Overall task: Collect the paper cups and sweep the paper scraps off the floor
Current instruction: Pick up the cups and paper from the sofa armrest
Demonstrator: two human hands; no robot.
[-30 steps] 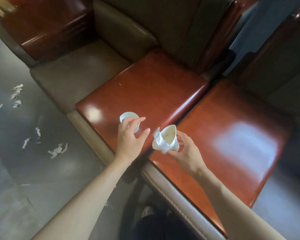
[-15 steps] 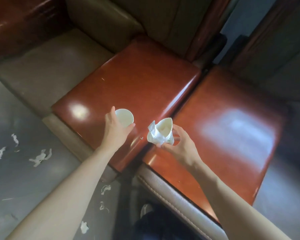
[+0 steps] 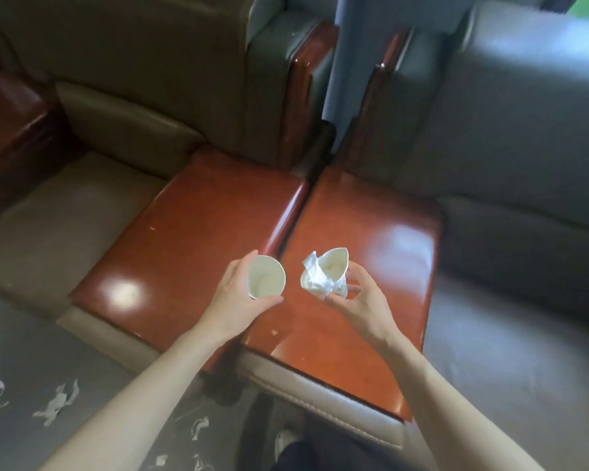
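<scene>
At frame centre the left hand grips a round white paper cup, the right hand pinches a crushed cup with crumpled paper, above the red-brown table, white scraps littering the lower-left floor.

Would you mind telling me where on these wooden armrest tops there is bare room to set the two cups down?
The left wooden top is bare from the sofa cushion to the centre seam. The right wooden top is bare beyond the right hand, which holds the crumpled cup. It is crowded by the seam, where the left hand holds the round cup.
</scene>
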